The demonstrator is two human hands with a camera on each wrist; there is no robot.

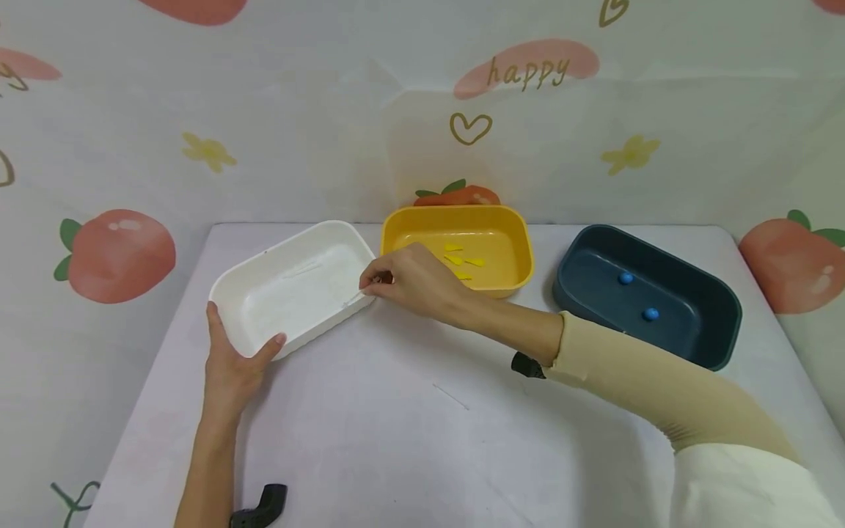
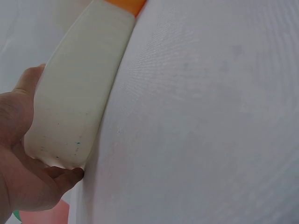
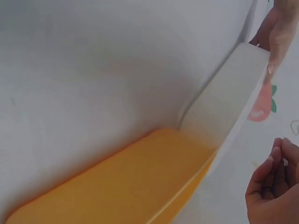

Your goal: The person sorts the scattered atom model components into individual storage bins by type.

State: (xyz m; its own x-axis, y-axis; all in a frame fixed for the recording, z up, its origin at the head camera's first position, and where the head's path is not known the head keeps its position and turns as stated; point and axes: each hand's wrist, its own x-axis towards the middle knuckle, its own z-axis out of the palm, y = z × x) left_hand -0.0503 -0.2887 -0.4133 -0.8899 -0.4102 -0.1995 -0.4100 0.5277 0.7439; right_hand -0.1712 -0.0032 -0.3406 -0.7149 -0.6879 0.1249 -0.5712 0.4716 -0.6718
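Note:
At its left end, the white tray (image 1: 264,253) is gripped by my left hand (image 1: 234,367), with the thumb on the near side and fingers round the corner. In the left wrist view that hand (image 2: 23,154) spans the tray's end wall (image 2: 74,93). My right hand (image 1: 422,282) is above the tray's right edge, thumb and fingertips pinching a thin whitish strip (image 1: 353,299). The right wrist view shows only a small white tip (image 3: 285,162) between the fingers. Faint thin strips (image 1: 301,270) lie inside the tray.
Right of the white tray stands a yellow tray (image 1: 524,253) with several small yellow pieces (image 1: 464,276). A dark blue tray (image 1: 722,315) farther right holds two blue balls (image 1: 650,314). Another thin strip (image 1: 451,397) lies on the white tabletop (image 1: 409,455). A patterned cloth (image 1: 317,132) hangs behind.

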